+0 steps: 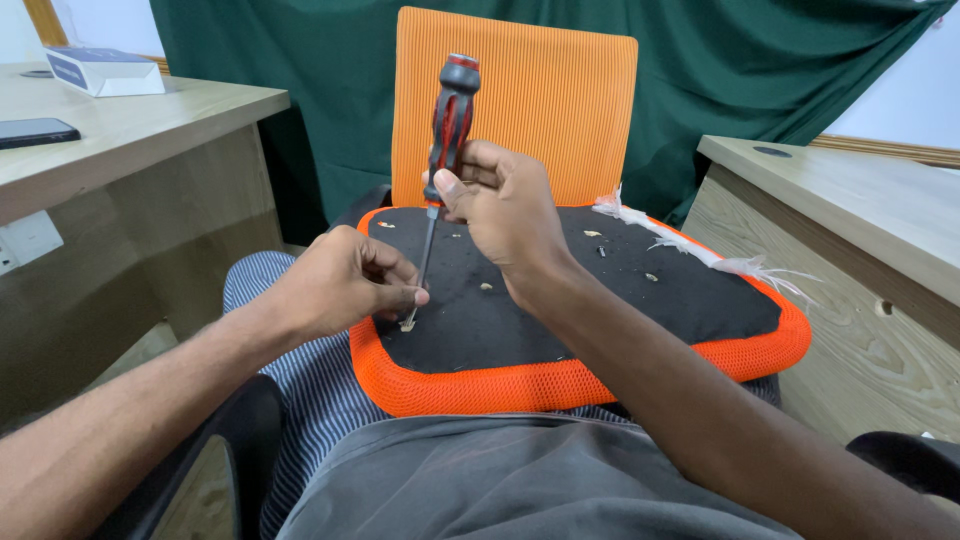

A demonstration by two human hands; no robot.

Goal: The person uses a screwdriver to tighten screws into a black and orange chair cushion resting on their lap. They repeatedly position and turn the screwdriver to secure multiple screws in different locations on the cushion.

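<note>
A phone point(35, 132) and white box point(104, 71) lay on the left surface point(130, 125); the left hand point(340, 280) pinched its fingers point(405, 296) shut around the screwdriver point(447, 150) shaft near the tip, on the black seat underside point(560, 300); the right hand point(505, 210) gripped the red-black handle, closed; torn white fabric point(700, 252) trailed along the orange edge.

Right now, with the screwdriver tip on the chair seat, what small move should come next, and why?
Probably press down and turn the screwdriver gently. The right hand grips its red and black handle upright, the left hand steadies the shaft low down, and the tip rests at a pale fleck on the black underside of the orange seat, so it looks seated.
</note>
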